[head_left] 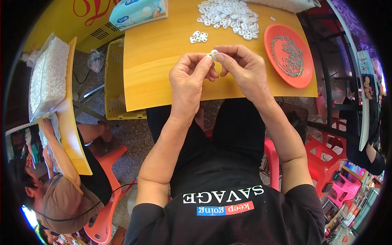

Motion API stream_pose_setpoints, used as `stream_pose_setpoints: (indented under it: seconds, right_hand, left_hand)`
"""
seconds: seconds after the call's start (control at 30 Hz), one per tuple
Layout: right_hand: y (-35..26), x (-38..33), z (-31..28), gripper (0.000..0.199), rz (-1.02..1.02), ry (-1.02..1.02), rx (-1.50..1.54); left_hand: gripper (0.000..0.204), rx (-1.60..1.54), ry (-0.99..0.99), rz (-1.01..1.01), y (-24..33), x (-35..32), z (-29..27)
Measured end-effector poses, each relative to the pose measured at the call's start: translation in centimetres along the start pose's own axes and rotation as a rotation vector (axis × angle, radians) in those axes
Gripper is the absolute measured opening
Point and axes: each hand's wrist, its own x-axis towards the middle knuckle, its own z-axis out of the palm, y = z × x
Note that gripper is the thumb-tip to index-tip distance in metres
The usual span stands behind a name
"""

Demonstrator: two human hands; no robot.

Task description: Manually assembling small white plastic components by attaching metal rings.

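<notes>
Above the near half of the yellow table, my left hand (188,75) and my right hand (246,72) meet at their fingertips. Pinched between both thumbs and forefingers is a small white plastic piece (214,53) with a hole in it. Its lower part is covered by my thumbs. Just beyond my hands lies a small group of white plastic pieces (199,37), and farther back a big pile of similar white pieces (228,17). To the right of my right hand, a red plate (271,38) holds many small grey screw-like parts (292,57).
A blue-and-white tissue pack (139,13) sits at the table's (155,69) far left corner. Beside the table stands a yellow plastic crate (114,81). At left, another person (69,192) sits by a side table with a clear box of white pieces (49,77). Red stools (322,163) stand at right.
</notes>
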Motion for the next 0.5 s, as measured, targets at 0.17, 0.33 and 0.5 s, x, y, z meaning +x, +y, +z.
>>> stream_pose_setpoints:
  seconds: [0.17, 0.33, 0.5]
  right_hand:
    - [-1.0, 0.1, -0.5, 0.022, 0.022, -0.064, 0.121]
    - [-0.5, 0.1, -1.0, 0.023, 0.032, -0.09, 0.116]
    - [-0.5, 0.0, -1.5, 0.023, 0.144, -0.167, 0.268]
  left_hand:
    - [0.01, -0.038, -0.013, 0.03, 0.4, -0.3, 0.6]
    - [0.01, 0.011, -0.047, -0.007, 0.4, -0.3, 0.1]
    - [0.016, 0.076, -0.114, -0.008, 1.2, -0.9, -0.7]
